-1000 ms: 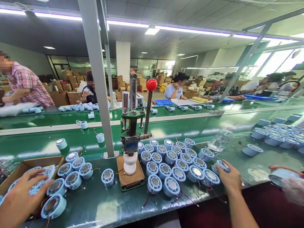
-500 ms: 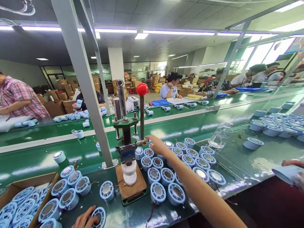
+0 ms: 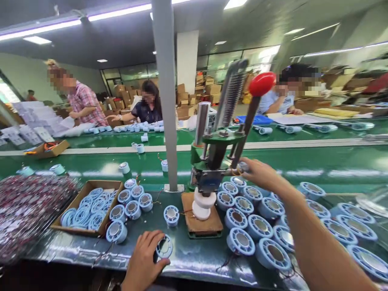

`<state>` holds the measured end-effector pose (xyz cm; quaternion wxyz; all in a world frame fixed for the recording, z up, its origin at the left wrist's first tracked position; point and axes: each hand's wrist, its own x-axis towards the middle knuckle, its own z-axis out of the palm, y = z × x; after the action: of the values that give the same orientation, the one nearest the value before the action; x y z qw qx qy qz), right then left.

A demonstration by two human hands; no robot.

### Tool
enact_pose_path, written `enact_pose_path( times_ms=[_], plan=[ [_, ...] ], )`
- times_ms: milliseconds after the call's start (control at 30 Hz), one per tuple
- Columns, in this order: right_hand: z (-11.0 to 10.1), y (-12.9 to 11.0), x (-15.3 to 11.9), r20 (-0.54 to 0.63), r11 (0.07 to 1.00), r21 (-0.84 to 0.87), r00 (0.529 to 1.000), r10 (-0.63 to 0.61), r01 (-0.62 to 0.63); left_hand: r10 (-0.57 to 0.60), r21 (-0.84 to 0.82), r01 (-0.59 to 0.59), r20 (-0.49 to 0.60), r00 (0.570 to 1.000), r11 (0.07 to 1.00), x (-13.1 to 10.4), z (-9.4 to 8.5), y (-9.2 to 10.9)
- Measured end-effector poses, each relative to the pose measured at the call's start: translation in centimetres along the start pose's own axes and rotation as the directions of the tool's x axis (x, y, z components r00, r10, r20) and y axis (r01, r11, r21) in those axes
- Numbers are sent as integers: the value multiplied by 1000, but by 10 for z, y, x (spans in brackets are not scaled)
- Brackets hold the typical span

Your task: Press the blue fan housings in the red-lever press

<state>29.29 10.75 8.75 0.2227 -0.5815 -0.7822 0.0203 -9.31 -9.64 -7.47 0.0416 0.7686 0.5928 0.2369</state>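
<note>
My left hand curls at the table's front edge, thumb and fingers around a light blue round housing whose slotted ring faces up. Over to the right, my right hand is closed at the lower end of the lever of a green hand press; its fingertips are partly hidden. A red ball tops this lever. Below the press head, a white round block stands on the brown base plate. Another blue housing with wires sits just left of the base.
Several finished-looking blue housings crowd right of the press, under my right arm. At left stand more housings, a carton of blue rings and a wire pile. A grey post rises behind. Co-workers sit or stand across the green belt.
The view has swung left and closer to the press. My left hand has its blue housing more fully in view, while my right hand stays by the lever's lower end.
</note>
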Motion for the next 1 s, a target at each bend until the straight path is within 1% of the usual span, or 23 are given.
enact_pose_path(
  times_ms=[67,100,133,167,200,233,267,300,333,400,467,500,600,633,700,767,833,900,933,1000],
  plan=[
    [-9,2,-49,54,986,122,992,-117,110,-79,-21,81,69,994,997,1,-5,9],
    [-10,-5,-75,52,959,204,976,-210,196,-114,-30,117,98,989,993,1,-7,12],
    [-8,-17,-101,49,919,272,950,-309,285,-143,-39,149,123,982,988,0,-8,14],
    [-2,-33,-123,61,877,326,918,-392,353,-167,-48,176,142,976,983,0,-9,16],
    [6,-52,-142,95,842,365,884,-457,396,-180,-57,191,157,971,980,0,-10,17],
    [16,-73,-155,139,820,395,856,-498,413,-180,-68,194,172,969,979,-1,-10,17],
    [27,-93,-163,182,810,420,836,-517,410,-168,-78,185,186,968,980,-1,-10,18],
    [38,-110,-167,213,809,436,828,-519,394,-149,-89,169,195,969,982,-1,-9,18],
    [50,-123,-167,229,812,445,828,-512,379,-130,-100,152,199,971,983,-1,-9,18],
    [71,-135,-165,223,811,455,835,-503,368,-122,-115,145,186,975,983,-2,-8,18],
    [90,-133,-165,191,808,477,857,-479,345,-154,-114,173,158,975,978,-2,-9,17],
    [99,-129,-168,162,806,496,878,-451,323,-165,-111,183,154,974,977,-3,-9,15],
    [127,-119,-186,16,807,540,956,-294,239,-128,-136,156,196,972,978,-4,-15,10],
    [136,-118,-193,-41,812,543,972,-230,215,-122,-159,154,195,973,975,-4,-16,9],
    [153,-123,-204,-137,824,538,983,-126,180,-159,-225,188,140,977,956,-5,-18,12],
    [168,-134,-209,-200,829,535,978,-61,161,-204,-304,211,55,977,929,-4,-17,23],
    [179,-146,-209,-236,818,552,971,-36,164,-168,-356,157,0,986,921,-2,-14,42],
    [186,-157,-206,-279,806,566,960,-12,175,-105,-347,90,-25,994,934,4,-10,64],
    [188,-161,-204,-300,805,567,954,5,175,-96,-326,81,-32,995,942,7,-8,73],
    [191,-166,-202,-337,813,559,941,40,166,-136,-287,120,-37,990,950,14,-5,85]
  ],
)
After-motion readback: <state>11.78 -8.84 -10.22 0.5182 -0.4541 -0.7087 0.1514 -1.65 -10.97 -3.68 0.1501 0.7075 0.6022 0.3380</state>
